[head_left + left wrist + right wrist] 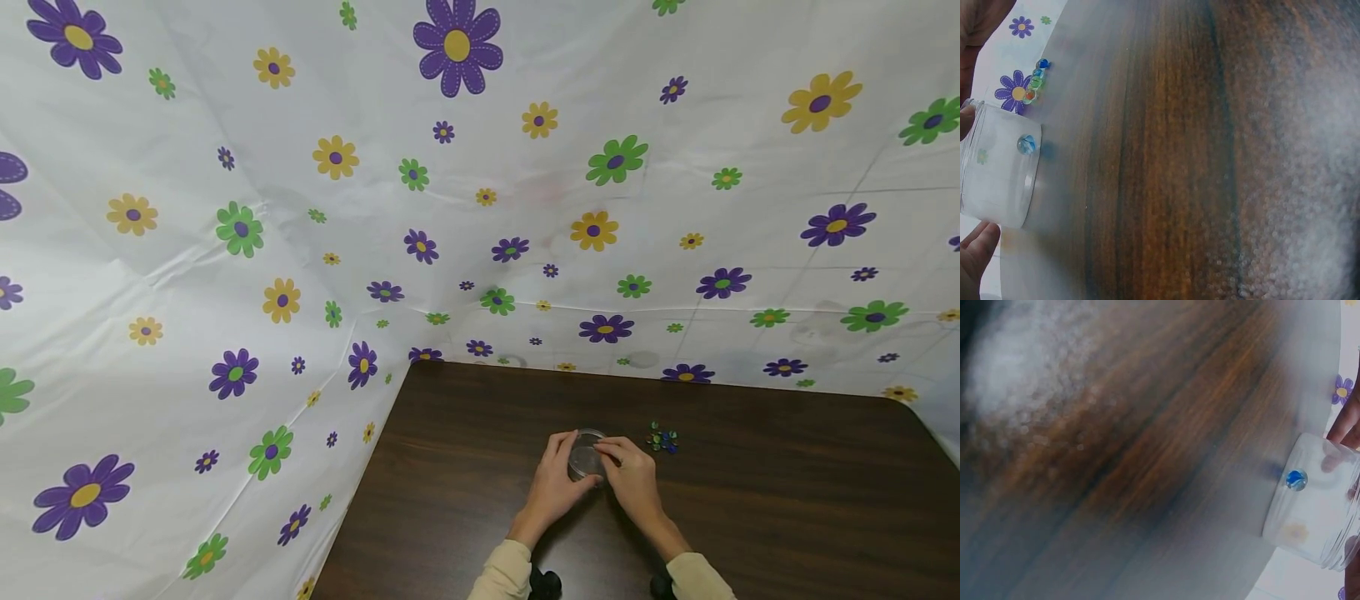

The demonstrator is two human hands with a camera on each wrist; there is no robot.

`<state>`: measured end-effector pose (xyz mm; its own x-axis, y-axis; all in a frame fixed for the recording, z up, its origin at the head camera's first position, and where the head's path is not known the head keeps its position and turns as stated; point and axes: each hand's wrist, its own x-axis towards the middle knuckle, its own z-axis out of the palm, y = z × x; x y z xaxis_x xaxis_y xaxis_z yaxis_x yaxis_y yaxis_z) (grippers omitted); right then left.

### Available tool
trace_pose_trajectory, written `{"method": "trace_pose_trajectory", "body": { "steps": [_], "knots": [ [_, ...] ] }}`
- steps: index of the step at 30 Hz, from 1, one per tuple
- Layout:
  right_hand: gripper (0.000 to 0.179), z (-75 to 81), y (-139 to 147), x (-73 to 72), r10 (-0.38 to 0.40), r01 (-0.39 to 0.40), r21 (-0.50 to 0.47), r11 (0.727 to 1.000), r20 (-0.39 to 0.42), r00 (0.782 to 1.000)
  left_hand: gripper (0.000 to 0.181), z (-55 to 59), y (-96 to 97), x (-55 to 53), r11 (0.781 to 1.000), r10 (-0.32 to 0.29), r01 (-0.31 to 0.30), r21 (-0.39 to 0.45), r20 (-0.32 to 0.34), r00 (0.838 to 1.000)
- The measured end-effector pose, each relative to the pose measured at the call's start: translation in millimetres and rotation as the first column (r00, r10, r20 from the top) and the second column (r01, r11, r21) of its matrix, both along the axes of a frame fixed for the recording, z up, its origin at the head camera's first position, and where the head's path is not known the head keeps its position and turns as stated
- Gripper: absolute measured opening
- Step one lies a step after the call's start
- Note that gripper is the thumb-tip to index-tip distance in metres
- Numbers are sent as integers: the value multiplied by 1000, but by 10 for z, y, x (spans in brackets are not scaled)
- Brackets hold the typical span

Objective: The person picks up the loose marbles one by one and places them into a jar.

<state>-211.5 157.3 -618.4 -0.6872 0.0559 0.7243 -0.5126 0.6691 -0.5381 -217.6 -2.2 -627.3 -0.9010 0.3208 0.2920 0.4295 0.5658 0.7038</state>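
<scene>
A clear round jar (587, 457) stands on the dark wooden table, its top uncovered. My left hand (553, 485) grips it from the left, thumb on the near side and fingers on the far side. Over the jar's right rim is my right hand (632, 481), fingers loosely bent, no object visible between them. A blue swirled glass marble (1296, 480) is low inside the jar, close to the base. The left wrist view shows the same marble (1027, 144) through the jar wall. Just right of the jar lies a small group of colored marbles (663, 438).
The dark wood table (787, 492) reaches far to the right of the hands. A white flowered sheet (480, 167) hangs behind it and along the left side. Dark round objects (546, 583) show beside the wrists.
</scene>
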Motion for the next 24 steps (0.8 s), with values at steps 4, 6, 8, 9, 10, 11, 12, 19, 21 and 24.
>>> {"method": "trace_pose_trajectory", "body": {
  "steps": [4,6,8,9,10,11,12,19,21,24],
  "knots": [
    [30,-10,-2,-5,2,-2,-1,1000,2,1000,76,2,-1,-1,1000,2,-2,-5,-2,1000],
    [30,-11,-5,-5,-2,2,1,1000,7,1000,76,3,0,-1,1000,3,-3,-8,-2,1000],
    [30,-11,-10,-3,-6,6,4,1000,9,1000,76,3,1,0,1000,3,-3,-11,-1,1000],
    [30,-10,-13,-3,-8,7,4,1000,9,1000,76,4,2,1,1000,3,-3,-12,-1,1000],
    [30,-10,-15,-2,-9,9,5,1000,6,1000,76,4,2,2,1000,4,-4,-13,0,1000],
    [30,-7,-17,-1,-10,10,4,1000,5,1000,76,4,3,3,1000,4,-4,-13,0,1000],
    [31,-4,-19,1,-10,10,3,1000,3,1000,76,4,4,3,1000,5,-5,-13,0,1000],
    [31,18,-20,11,-7,7,-7,1000,3,1000,75,-3,5,1,1000,1,-1,-13,-14,1000],
    [31,25,-22,15,-3,3,-8,1000,0,1000,75,-3,5,-1,1000,-1,1,-11,-21,1000],
    [30,24,-22,14,6,-6,-12,1000,-9,1000,74,-1,2,-2,1000,-3,2,-11,-28,1000]
  ]
}}
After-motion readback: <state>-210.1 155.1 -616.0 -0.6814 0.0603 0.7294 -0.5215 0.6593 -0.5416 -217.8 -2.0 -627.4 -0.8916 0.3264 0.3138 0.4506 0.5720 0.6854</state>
